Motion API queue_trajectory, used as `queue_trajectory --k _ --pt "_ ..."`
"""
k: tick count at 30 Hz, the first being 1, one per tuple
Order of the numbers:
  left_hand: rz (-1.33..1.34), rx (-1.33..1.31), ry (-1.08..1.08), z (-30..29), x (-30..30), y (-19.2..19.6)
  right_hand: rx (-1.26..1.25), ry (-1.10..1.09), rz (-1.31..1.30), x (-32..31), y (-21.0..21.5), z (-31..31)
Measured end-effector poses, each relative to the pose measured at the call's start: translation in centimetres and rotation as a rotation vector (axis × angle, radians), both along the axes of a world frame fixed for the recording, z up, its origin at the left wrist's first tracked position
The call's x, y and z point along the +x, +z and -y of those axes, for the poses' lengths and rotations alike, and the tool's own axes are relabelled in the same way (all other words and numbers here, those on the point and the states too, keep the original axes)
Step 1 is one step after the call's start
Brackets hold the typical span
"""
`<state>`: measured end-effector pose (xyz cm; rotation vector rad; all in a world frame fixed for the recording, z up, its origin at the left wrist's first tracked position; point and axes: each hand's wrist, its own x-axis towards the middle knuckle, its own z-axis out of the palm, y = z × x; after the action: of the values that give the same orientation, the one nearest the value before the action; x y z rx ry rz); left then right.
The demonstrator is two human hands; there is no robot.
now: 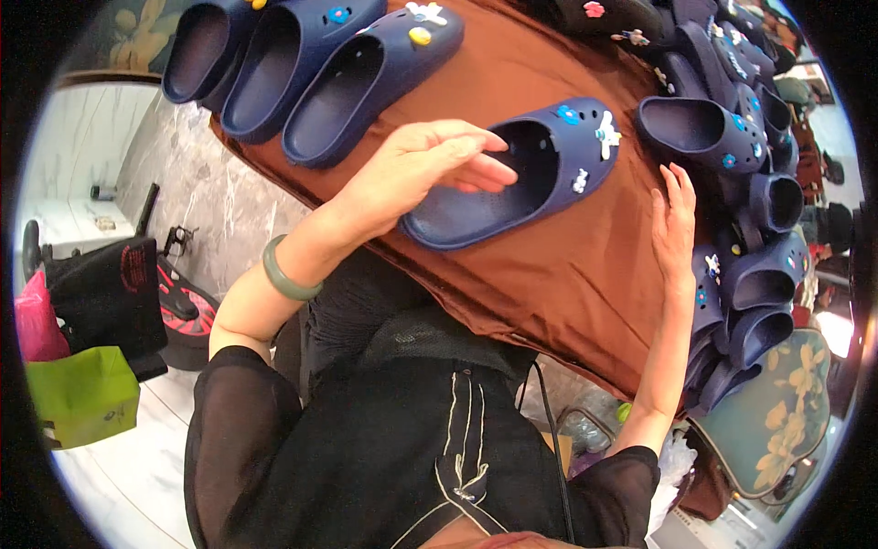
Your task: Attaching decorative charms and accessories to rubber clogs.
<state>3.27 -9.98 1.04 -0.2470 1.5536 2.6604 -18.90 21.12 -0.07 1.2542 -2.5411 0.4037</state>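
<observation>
A single navy clog [523,203] lies on the brown cloth in front of me, its toe pointing right and away. Blue and white charms are fixed in its toe holes. Over its foot opening hovers my left hand [439,165], fingers stretched out and nothing visible in them; a green bangle circles that wrist. Whether the fingertips touch the clog I cannot tell. My right hand [674,220] is open with fingers extended, beside the heaped clogs at the right. Closest to its fingertips is another navy clog [700,128] with blue charms.
A row of navy clogs [352,82] stands at the table's far left. Many more clogs [764,274] pile up along the right. The cloth-covered table [567,302] ends just before my body. Bags [87,393] sit at the left, and a floral chair back [777,412] at the right.
</observation>
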Motion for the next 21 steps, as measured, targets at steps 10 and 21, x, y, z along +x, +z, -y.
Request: queue_trajectory --k 10,21 --pt "-0.582 -1.574 -0.137 -4.1 2.7 -3.7 -0.446 0.153 1.023 -0.2 -1.0 6.8" --pt "-0.087 0.043 -0.136 -3.9 2.2 0.1 -0.070 0.373 0.535 4.3 0.1 8.9"
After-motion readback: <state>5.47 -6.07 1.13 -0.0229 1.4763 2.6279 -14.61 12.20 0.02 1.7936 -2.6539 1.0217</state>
